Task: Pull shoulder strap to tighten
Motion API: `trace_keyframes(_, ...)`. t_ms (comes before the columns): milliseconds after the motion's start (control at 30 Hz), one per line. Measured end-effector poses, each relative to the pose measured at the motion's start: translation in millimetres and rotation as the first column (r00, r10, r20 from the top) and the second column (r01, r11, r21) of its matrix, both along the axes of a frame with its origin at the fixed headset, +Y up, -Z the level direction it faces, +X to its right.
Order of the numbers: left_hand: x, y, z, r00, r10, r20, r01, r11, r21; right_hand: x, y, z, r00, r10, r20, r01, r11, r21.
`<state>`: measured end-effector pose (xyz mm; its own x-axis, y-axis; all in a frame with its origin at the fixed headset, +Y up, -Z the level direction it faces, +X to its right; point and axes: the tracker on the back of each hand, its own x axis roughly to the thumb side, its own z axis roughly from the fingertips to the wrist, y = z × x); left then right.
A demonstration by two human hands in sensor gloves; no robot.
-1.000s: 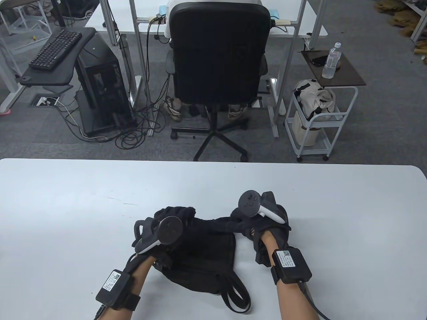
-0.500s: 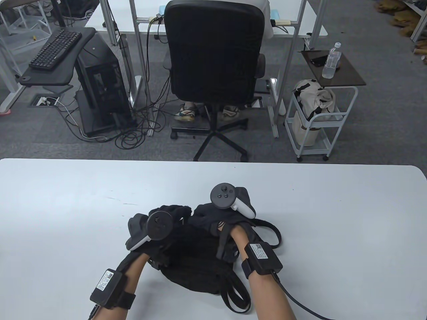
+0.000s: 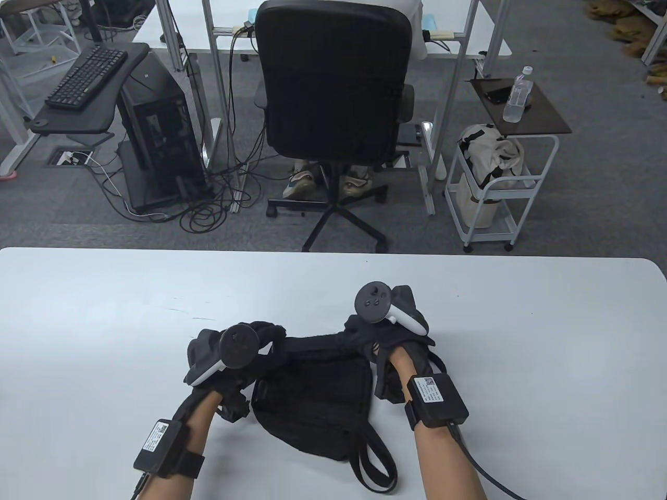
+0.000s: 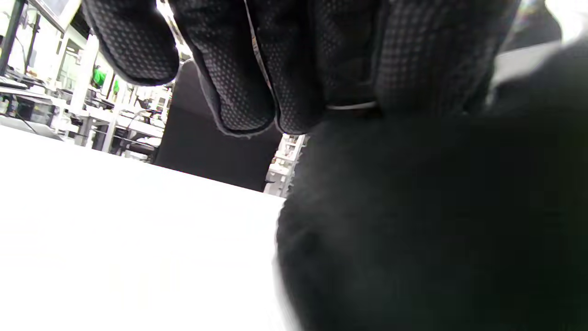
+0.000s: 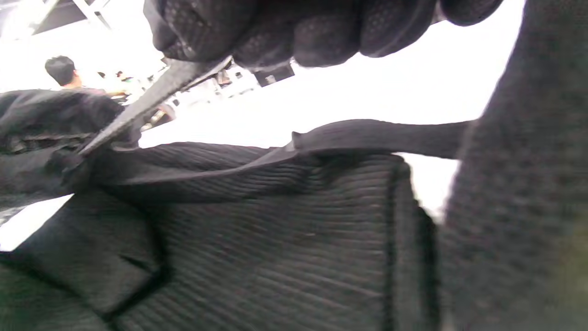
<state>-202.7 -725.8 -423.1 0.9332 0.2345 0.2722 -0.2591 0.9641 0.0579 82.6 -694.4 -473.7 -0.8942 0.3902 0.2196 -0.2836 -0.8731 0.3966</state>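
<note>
At the bottom edge of the table view two bare forearms enter, each with one black sensor box strapped at the wrist. Between them, low in the frame, one black bag (image 3: 318,401) lies flat on the white worktop (image 3: 104,312), with one loop of webbing (image 3: 372,461) trailing off its near corner toward the bottom of the frame.

Just above the bag, one shoulder strap (image 3: 318,346) runs taut across the middle of the frame from hand to hand. The left hand (image 3: 229,354), left of centre, has its grip curled round the strap's left end; in the left wrist view its gloved fingers (image 4: 257,69) hang from the top edge against a dark blurred mass of fabric. The right hand (image 3: 391,333), right of centre, has its grip closed on the strap's right end; the right wrist view shows its fingertips (image 5: 294,32) pinching a narrow flat band of webbing at the top, over the ribbed bag fabric. Each hand carries one tracker on its back.

Beyond the worktop's far edge, in the upper half of the frame: one black office chair (image 3: 333,83) at centre with two shoes showing under it, one computer tower (image 3: 156,130) and one keyboard (image 3: 86,78) at upper left, one white cart (image 3: 500,182) holding a pale bag at right, and one water bottle (image 3: 518,94) on the small brown tabletop above the cart.
</note>
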Motion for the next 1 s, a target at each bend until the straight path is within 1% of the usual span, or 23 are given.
trace_keyframes(33,-2.0,-3.1,-1.5,0.999,0.031,0.026,-0.030,0.999,-0.018,4.5,-1.7,-2.3,1.000,-0.016,-0.004,0.016,1.000,-0.013)
trace_keyframes(67,1.6,-6.7,-1.5,0.997,0.070,0.031,-0.068,0.996,-0.051,4.0,-5.1,-2.6,0.999,-0.043,0.022,0.044,0.999,-0.025)
trace_keyframes(133,7.1,-6.3,1.2,0.999,-0.035,0.004,0.035,0.999,0.011,0.5,-11.6,-4.7,0.999,0.033,0.038,-0.034,0.999,0.012)
trace_keyframes(167,9.9,-7.1,2.2,0.998,-0.062,0.008,0.062,0.998,0.020,-1.4,-14.7,-5.2,0.997,0.059,0.052,-0.061,0.998,0.028)
trace_keyframes(200,12.0,-8.2,1.5,0.997,-0.080,0.021,0.080,0.997,0.000,-3.3,-17.8,-6.1,0.995,0.079,0.062,-0.082,0.996,0.044)
trace_keyframes(233,13.6,-11.1,0.1,0.994,-0.100,0.036,0.102,0.993,-0.059,-6.0,-24.6,-7.4,0.991,0.111,0.074,-0.114,0.993,0.031)
trace_keyframes(267,14.1,-14.4,-0.5,0.995,-0.095,0.036,0.098,0.990,-0.097,-6.4,-29.8,-8.4,0.986,0.141,0.085,-0.143,0.990,0.021)
trace_keyframes(333,13.9,-19.1,-1.5,0.996,-0.088,0.034,0.092,0.989,-0.112,-3.1,-38.0,-11.0,0.963,0.234,0.136,-0.238,0.971,0.013)
trace_keyframes(367,13.8,-20.1,-2.0,0.995,-0.093,0.035,0.096,0.988,-0.121,-1.3,-40.3,-12.2,0.955,0.267,0.128,-0.266,0.964,-0.022)
trace_keyframes(400,14.0,-20.5,-1.9,0.995,-0.097,0.035,0.100,0.987,-0.125,0.2,-40.4,-12.2,0.950,0.287,0.121,-0.280,0.957,-0.071)
trace_keyframes(433,14.5,-20.5,-1.9,0.995,-0.097,0.036,0.101,0.987,-0.124,0.2,-37.9,-11.8,0.948,0.290,0.134,-0.283,0.957,-0.063)
trace_keyframes(467,15.9,-19.8,-1.3,0.994,-0.105,0.035,0.108,0.987,-0.120,-1.4,-31.0,-10.7,0.941,0.296,0.165,-0.300,0.954,0.003)
trace_keyframes(500,16.8,-19.4,-0.9,0.993,-0.110,0.035,0.113,0.987,-0.117,-3.3,-25.4,-9.8,0.939,0.296,0.178,-0.308,0.950,0.045)
trace_keyframes(567,19.6,-19.7,0.0,0.992,-0.120,0.036,0.124,0.986,-0.115,-10.4,-12.5,-6.3,0.948,0.262,0.178,-0.282,0.954,0.099)
trace_keyframes(633,22.5,-20.7,0.6,0.990,-0.136,0.041,0.140,0.984,-0.112,-28.0,-3.1,-0.6,0.977,0.187,0.100,-0.199,0.972,0.127)
trace_keyframes(667,23.2,-21.0,0.7,0.990,-0.138,0.041,0.142,0.984,-0.111,-36.0,-2.2,1.3,0.983,0.178,0.050,-0.183,0.977,0.113)
trace_keyframes(700,23.6,-21.1,0.8,0.989,-0.140,0.041,0.144,0.983,-0.112,-48.0,-3.3,3.6,0.984,0.176,-0.025,-0.173,0.982,0.077)
trace_keyframes(733,23.4,-21.0,0.8,0.989,-0.141,0.040,0.145,0.983,-0.112,-54.3,-5.6,4.4,0.981,0.183,-0.063,-0.180,0.982,0.048)
trace_keyframes(800,21.7,-20.4,1.0,0.991,-0.131,0.040,0.135,0.984,-0.115,-70.4,-19.1,5.3,0.961,0.232,-0.149,-0.242,0.969,-0.048)
trace_keyframes(833,21.1,-20.1,1.2,0.991,-0.128,0.040,0.132,0.985,-0.115,-74.3,-25.9,4.6,0.947,0.274,-0.167,-0.290,0.954,-0.079)
trace_keyframes(867,20.5,-20.0,1.2,0.991,-0.126,0.040,0.130,0.985,-0.117,-77.9,-35.3,3.4,0.922,0.342,-0.181,-0.366,0.924,-0.116)
trace_keyframes(933,19.7,-20.0,1.0,0.992,-0.122,0.039,0.126,0.985,-0.119,-80.7,-48.8,2.6,0.885,0.427,-0.184,-0.451,0.886,-0.113)
trace_keyframes(1000,19.9,-20.6,0.8,0.992,-0.119,0.040,0.123,0.985,-0.122,-81.4,-57.1,3.6,0.881,0.436,-0.182,-0.453,0.889,-0.067)
